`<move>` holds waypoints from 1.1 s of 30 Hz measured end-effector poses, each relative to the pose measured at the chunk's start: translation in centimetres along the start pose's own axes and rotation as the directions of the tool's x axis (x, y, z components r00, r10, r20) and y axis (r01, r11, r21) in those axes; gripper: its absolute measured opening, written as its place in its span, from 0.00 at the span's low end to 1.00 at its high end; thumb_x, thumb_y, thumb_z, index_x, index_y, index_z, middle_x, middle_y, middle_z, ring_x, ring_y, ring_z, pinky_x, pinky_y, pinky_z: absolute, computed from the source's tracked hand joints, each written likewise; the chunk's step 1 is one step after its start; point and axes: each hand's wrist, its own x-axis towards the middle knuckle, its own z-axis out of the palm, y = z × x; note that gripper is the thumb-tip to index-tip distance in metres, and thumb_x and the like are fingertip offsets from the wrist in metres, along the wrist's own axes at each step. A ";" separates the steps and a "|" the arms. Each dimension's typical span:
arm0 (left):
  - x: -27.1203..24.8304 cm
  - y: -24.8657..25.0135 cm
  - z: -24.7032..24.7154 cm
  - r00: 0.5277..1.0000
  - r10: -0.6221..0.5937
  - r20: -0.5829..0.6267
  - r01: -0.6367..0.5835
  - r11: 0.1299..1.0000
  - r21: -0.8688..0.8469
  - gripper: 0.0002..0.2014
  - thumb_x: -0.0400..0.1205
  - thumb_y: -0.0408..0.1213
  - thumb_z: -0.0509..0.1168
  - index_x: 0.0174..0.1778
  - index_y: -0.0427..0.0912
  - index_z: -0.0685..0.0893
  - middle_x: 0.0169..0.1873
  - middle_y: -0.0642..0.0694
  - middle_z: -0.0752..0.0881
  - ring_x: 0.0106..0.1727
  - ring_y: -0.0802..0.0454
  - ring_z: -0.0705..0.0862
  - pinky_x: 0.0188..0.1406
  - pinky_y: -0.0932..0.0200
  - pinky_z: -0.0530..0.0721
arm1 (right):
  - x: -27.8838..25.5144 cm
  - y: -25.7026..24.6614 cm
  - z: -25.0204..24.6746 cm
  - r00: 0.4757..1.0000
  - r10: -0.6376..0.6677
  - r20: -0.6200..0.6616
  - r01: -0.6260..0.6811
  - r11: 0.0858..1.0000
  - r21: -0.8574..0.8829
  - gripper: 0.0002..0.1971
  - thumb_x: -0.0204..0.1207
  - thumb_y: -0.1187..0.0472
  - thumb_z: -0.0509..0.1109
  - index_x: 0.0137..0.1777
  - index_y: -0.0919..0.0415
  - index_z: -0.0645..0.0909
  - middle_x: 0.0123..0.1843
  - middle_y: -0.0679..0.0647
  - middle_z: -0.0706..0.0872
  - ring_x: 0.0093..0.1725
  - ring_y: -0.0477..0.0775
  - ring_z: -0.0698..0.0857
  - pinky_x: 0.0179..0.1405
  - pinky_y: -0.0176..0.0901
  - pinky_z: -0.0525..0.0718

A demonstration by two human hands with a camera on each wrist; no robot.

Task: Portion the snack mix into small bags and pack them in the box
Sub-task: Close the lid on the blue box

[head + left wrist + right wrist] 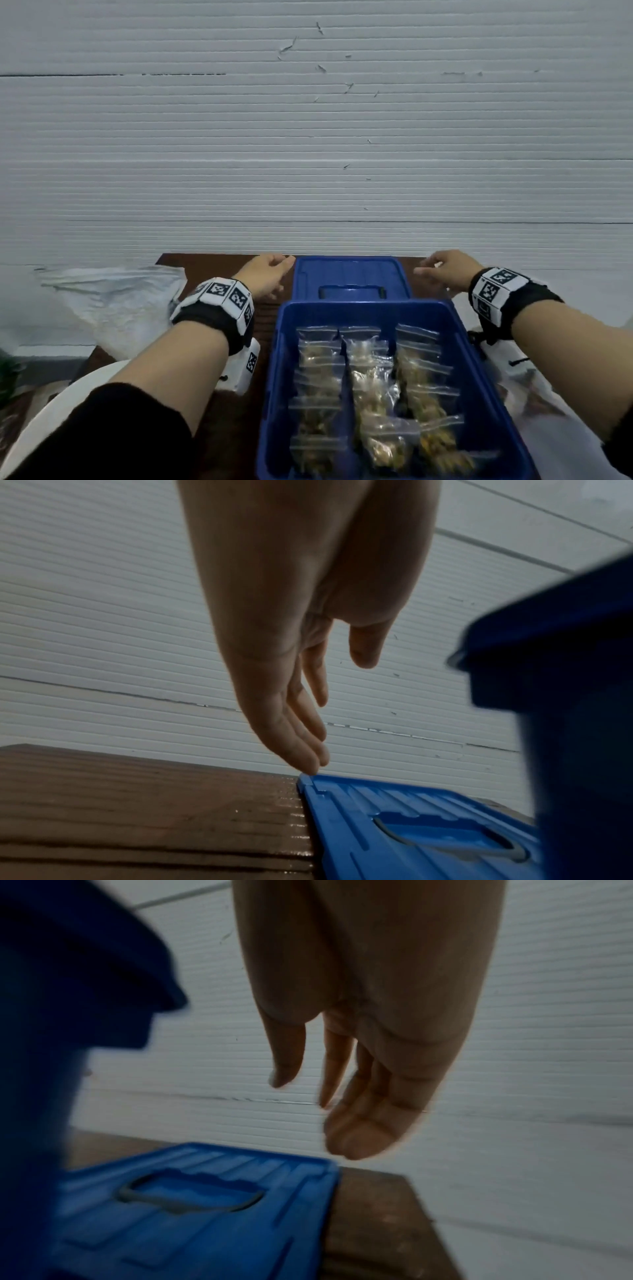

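Reaching forward past the box, the left hand [265,274] has its fingers [301,753] straight and relaxed, their tips at or just above the far left corner of the blue lid [351,277]; it holds nothing. The right hand [445,270] hovers near the lid's right edge, fingers loosely extended, also empty and apart from the lid. The lid lies flat on the brown table [137,818], just behind the open blue box [479,394]. Inside the box, small clear bags [373,387] of snack mix lie in three rows. A white plastic bag [116,298] sits at the left. Packing looks done, so closing seems next. If the lid is lifted by one corner only, it may tilt or slip; bag tops could also catch under its rim.
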 end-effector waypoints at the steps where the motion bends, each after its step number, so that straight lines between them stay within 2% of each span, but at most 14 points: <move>1: 0.7 -0.1 0.1 1.000 -0.019 0.008 0.019 1.000 0.009 0.23 0.87 0.51 0.57 0.74 0.41 0.74 0.59 0.45 0.81 0.47 0.48 0.83 0.52 0.50 0.86 | 0.6 0.2 0.3 1.000 0.006 0.026 -0.006 1.000 -0.001 0.20 0.78 0.54 0.71 0.66 0.64 0.79 0.43 0.58 0.86 0.38 0.56 0.86 0.35 0.44 0.84; 3: 1.9 -0.2 0.5 0.998 -0.046 0.049 0.042 0.997 0.067 0.24 0.87 0.52 0.55 0.76 0.42 0.72 0.63 0.45 0.79 0.49 0.48 0.83 0.45 0.55 0.86 | 1.6 0.5 0.7 0.994 0.022 0.103 -0.022 1.000 -0.002 0.22 0.79 0.54 0.70 0.70 0.62 0.76 0.48 0.58 0.86 0.37 0.52 0.85 0.31 0.39 0.84; 5: 2.6 -0.2 1.0 0.989 -0.084 0.119 0.065 0.986 0.156 0.25 0.88 0.53 0.52 0.77 0.43 0.70 0.62 0.46 0.77 0.54 0.47 0.83 0.40 0.60 0.83 | 2.2 0.9 0.9 0.976 0.046 0.213 -0.043 0.999 -0.018 0.23 0.78 0.52 0.71 0.70 0.59 0.77 0.56 0.58 0.86 0.48 0.55 0.86 0.47 0.46 0.87; 7: 3.4 -0.5 1.4 0.982 -0.102 0.161 0.062 0.969 0.238 0.25 0.87 0.56 0.51 0.76 0.44 0.71 0.60 0.47 0.77 0.58 0.46 0.84 0.46 0.56 0.84 | 2.7 1.3 1.1 0.957 0.062 0.282 -0.060 0.998 -0.016 0.20 0.75 0.51 0.73 0.65 0.56 0.81 0.59 0.57 0.87 0.59 0.59 0.85 0.61 0.54 0.84; 9: 4.2 -1.2 1.8 0.979 -0.091 0.182 0.035 0.956 0.292 0.26 0.86 0.58 0.51 0.71 0.42 0.75 0.60 0.45 0.81 0.61 0.45 0.84 0.59 0.50 0.84 | 3.0 1.2 1.1 0.946 0.055 0.320 -0.069 0.997 0.033 0.15 0.73 0.51 0.75 0.58 0.53 0.83 0.57 0.57 0.88 0.59 0.60 0.85 0.65 0.58 0.81; 12: 5.3 -2.2 2.1 0.975 -0.086 0.205 0.011 0.939 0.343 0.30 0.84 0.60 0.53 0.70 0.39 0.78 0.62 0.43 0.84 0.61 0.44 0.84 0.68 0.45 0.79 | 3.1 0.7 0.9 0.920 0.066 0.386 -0.108 0.990 0.089 0.16 0.74 0.51 0.75 0.58 0.58 0.84 0.55 0.60 0.88 0.50 0.59 0.82 0.63 0.59 0.80; 14: 5.5 -2.4 2.1 0.978 -0.096 0.186 0.030 0.944 0.329 0.29 0.85 0.59 0.54 0.71 0.40 0.77 0.64 0.42 0.84 0.61 0.43 0.85 0.69 0.44 0.78 | 2.7 0.4 0.3 0.908 0.087 0.410 -0.106 0.994 0.025 0.13 0.77 0.52 0.71 0.57 0.58 0.83 0.51 0.57 0.88 0.46 0.56 0.83 0.51 0.51 0.85; 17: 5.4 -2.2 2.1 0.983 -0.099 0.153 0.049 0.953 0.300 0.26 0.85 0.56 0.56 0.70 0.39 0.77 0.63 0.41 0.84 0.61 0.40 0.85 0.69 0.43 0.78 | 2.5 0.7 -0.6 0.914 0.119 0.388 -0.123 0.992 -0.015 0.13 0.80 0.56 0.69 0.61 0.61 0.82 0.46 0.57 0.87 0.36 0.52 0.84 0.34 0.42 0.85; 20: 5.4 -2.3 2.3 0.987 -0.102 0.122 0.063 0.955 0.291 0.25 0.87 0.51 0.58 0.72 0.35 0.75 0.59 0.41 0.83 0.61 0.39 0.85 0.69 0.45 0.78 | 3.0 1.1 -0.7 0.945 0.142 0.296 -0.131 0.990 -0.057 0.15 0.80 0.60 0.69 0.64 0.63 0.80 0.42 0.57 0.87 0.33 0.52 0.84 0.34 0.42 0.85; 23: 5.9 -2.5 2.4 0.989 -0.107 0.098 0.080 0.965 0.248 0.26 0.86 0.47 0.61 0.75 0.34 0.72 0.65 0.37 0.83 0.58 0.41 0.87 0.68 0.43 0.80 | 3.4 1.3 0.1 0.960 0.152 0.235 -0.130 0.986 -0.107 0.17 0.78 0.60 0.71 0.66 0.64 0.80 0.47 0.58 0.87 0.35 0.51 0.84 0.33 0.41 0.86; 26: 6.2 -2.7 2.5 0.989 -0.118 0.086 0.094 0.966 0.243 0.28 0.85 0.41 0.65 0.79 0.33 0.67 0.62 0.36 0.84 0.58 0.42 0.86 0.68 0.45 0.79 | 3.6 1.1 1.2 0.968 0.097 0.233 -0.059 0.984 -0.166 0.19 0.78 0.57 0.72 0.68 0.61 0.81 0.63 0.57 0.85 0.55 0.56 0.85 0.49 0.41 0.81; 28: 6.3 -2.7 2.7 0.989 -0.116 0.094 0.093 0.970 0.223 0.29 0.84 0.35 0.66 0.79 0.32 0.65 0.64 0.36 0.83 0.58 0.42 0.85 0.68 0.48 0.78 | 3.5 0.7 1.7 0.971 0.064 0.232 -0.015 0.978 -0.210 0.18 0.77 0.56 0.72 0.66 0.59 0.83 0.64 0.55 0.85 0.61 0.55 0.83 0.54 0.39 0.76; 31: 6.3 -2.7 2.8 0.993 -0.092 0.071 0.076 0.976 0.204 0.28 0.81 0.29 0.69 0.76 0.32 0.69 0.66 0.38 0.81 0.60 0.45 0.83 0.60 0.56 0.79 | 3.7 0.7 2.1 0.976 0.054 0.210 -0.011 0.980 -0.200 0.21 0.75 0.58 0.75 0.68 0.60 0.82 0.64 0.55 0.85 0.62 0.55 0.82 0.55 0.39 0.76; 33: 6.4 -2.7 2.7 0.997 -0.072 0.039 0.065 0.984 0.167 0.28 0.77 0.26 0.72 0.74 0.34 0.72 0.63 0.40 0.83 0.59 0.44 0.83 0.59 0.52 0.82 | 3.9 0.9 2.0 0.983 0.040 0.182 -0.013 0.989 -0.147 0.21 0.74 0.61 0.76 0.68 0.61 0.82 0.63 0.57 0.86 0.57 0.55 0.84 0.50 0.39 0.77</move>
